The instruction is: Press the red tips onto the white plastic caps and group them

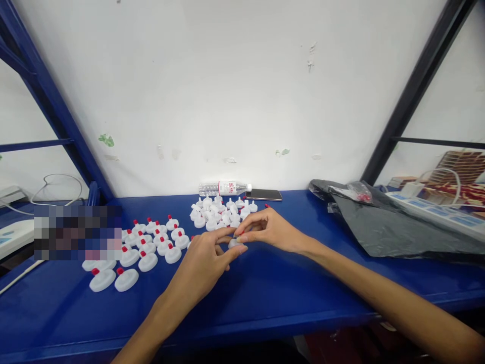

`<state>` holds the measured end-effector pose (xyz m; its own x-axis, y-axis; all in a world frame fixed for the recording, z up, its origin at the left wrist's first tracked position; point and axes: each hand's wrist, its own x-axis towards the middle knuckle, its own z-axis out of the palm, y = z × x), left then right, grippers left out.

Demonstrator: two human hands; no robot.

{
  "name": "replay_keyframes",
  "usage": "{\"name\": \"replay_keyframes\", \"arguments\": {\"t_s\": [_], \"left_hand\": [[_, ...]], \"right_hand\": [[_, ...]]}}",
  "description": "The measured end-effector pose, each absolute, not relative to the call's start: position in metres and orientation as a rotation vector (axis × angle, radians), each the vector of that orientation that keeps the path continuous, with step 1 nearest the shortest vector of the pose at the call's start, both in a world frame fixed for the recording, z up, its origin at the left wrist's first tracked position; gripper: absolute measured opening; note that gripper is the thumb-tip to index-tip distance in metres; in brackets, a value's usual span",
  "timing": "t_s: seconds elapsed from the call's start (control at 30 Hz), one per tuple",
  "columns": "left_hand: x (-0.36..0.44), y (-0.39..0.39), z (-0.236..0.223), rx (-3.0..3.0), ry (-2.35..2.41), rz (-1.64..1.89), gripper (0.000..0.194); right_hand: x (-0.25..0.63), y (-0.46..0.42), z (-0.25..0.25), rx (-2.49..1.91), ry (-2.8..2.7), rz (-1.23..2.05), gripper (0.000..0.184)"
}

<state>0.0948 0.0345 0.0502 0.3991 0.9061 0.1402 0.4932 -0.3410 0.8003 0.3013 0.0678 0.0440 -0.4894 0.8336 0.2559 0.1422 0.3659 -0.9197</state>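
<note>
The left hand (204, 255) grips the cap (233, 243); the right hand (271, 230), nearer the red tip (241, 233), pinches there. Between the hands, the tip lies at about one o'clock from the cap, its axis leaning rightward.

The left hand (206, 256) holds a white cap (233, 243); the right hand (268, 230) pinches its red tip (241, 233). More caps (148, 261) stand on the bench (265, 293).

Blue table (273, 298) with white pieces (173, 254), bottle (228, 188), phone (264, 194), dark bag (382, 227)
</note>
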Motion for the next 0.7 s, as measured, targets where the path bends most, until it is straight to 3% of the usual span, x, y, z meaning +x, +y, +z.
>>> {"name": "replay_keyframes", "arguments": {"t_s": [0.23, 0.43, 0.6, 0.7], "left_hand": [[0.096, 0.035, 0.045, 2.035, 1.248, 0.872, 0.050], [0.095, 0.038, 0.039, 2.236, 1.297, 1.116, 0.032], [0.093, 0.041, 0.036, 2.213, 1.292, 0.960, 0.025], [0.092, 0.040, 0.037, 2.268, 1.291, 0.870, 0.015]], "right_hand": [[0.308, 0.067, 0.050, -0.834, -1.909, 1.138, 0.024], [0.300, 0.061, 0.039, -0.877, -2.104, 0.916, 0.049], [0.289, 0.060, 0.024, -0.895, -2.080, 0.962, 0.046], [0.292, 0.059, 0.033, -0.880, -2.163, 1.035, 0.053]]}}
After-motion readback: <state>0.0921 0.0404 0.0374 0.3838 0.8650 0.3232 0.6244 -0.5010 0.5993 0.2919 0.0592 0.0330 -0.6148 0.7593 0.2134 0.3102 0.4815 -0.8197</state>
